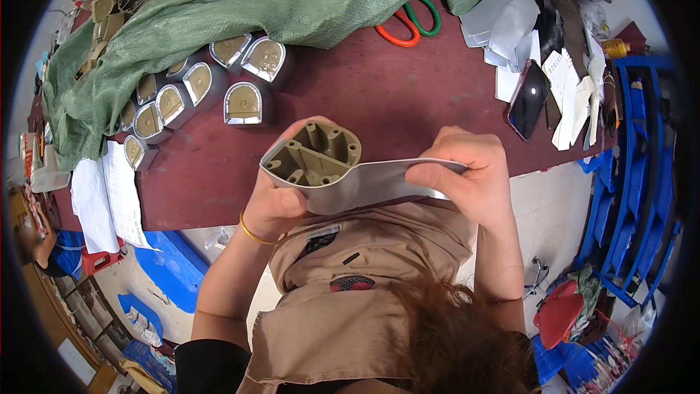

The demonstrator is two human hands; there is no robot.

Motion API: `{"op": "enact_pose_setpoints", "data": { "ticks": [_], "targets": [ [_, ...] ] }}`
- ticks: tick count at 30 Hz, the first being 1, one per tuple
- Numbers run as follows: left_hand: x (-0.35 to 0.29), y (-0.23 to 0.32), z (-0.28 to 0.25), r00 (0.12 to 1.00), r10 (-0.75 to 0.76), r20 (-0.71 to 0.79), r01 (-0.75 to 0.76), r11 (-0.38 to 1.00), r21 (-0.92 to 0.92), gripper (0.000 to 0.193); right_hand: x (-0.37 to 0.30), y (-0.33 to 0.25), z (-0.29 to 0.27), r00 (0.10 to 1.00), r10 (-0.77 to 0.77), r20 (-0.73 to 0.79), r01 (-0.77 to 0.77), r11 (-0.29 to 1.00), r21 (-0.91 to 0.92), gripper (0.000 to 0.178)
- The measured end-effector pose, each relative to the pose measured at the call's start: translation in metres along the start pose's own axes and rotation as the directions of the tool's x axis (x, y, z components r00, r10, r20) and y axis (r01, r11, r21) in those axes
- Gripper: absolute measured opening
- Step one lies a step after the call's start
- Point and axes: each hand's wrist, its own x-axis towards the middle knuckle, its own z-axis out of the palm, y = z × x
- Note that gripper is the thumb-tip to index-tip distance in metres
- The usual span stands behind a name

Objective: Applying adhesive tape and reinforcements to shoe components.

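Observation:
My left hand (273,204) is closed round a hollow, olive-brown plastic shoe heel (318,155), D-shaped, its ribbed inside facing up. A silver-grey strip of thin sheet (390,182) runs along the heel's near side, lies against its curved end and stretches off to the right. My right hand (474,171) pinches the strip's free end between thumb and fingers, holding it fairly straight. Both hands are above the table's near edge, over my beige apron (328,321). Beyond them, several heels with silver sides (244,104) stand on the dark red table (350,95).
A green woven sheet (292,0) covers part of the table; bare olive heels (109,25) show at far left. Red and green scissor handles (399,29) poke out from it. Silver sheet pieces (503,22), papers and a dark phone (528,101) lie right. Blue racks (634,175) stand beyond.

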Motion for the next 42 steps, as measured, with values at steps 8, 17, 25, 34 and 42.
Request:
{"op": "enact_pose_setpoints", "data": {
  "ticks": [8,17,25,34,42],
  "targets": [
    [-0.005,-0.021,0.005,0.98,-0.133,0.148,0.167,0.955,-0.245,0.108,0.01,0.008,0.016,0.99,0.137,-0.013,-0.131,0.967,0.221,0.015],
    [0.015,-0.021,0.014,0.943,-0.073,0.325,0.194,0.913,-0.358,0.126,0.007,0.005,0.022,0.942,0.314,0.12,-0.336,0.887,0.317,0.016],
    [0.028,-0.018,0.006,0.999,-0.037,-0.035,0.043,0.985,0.169,0.084,0.004,-0.008,0.022,0.975,0.185,0.123,-0.206,0.959,0.195,0.016],
    [0.023,-0.017,0.008,0.999,-0.021,-0.027,0.026,0.98,0.199,0.109,0.003,0.0,0.013,0.983,0.182,-0.027,-0.175,0.97,0.171,0.008],
    [0.028,-0.024,0.018,0.99,-0.102,0.097,0.116,0.981,-0.155,0.106,0.004,0.017,0.034,0.971,0.226,0.075,-0.21,0.662,0.719,0.018]
  ]
}}
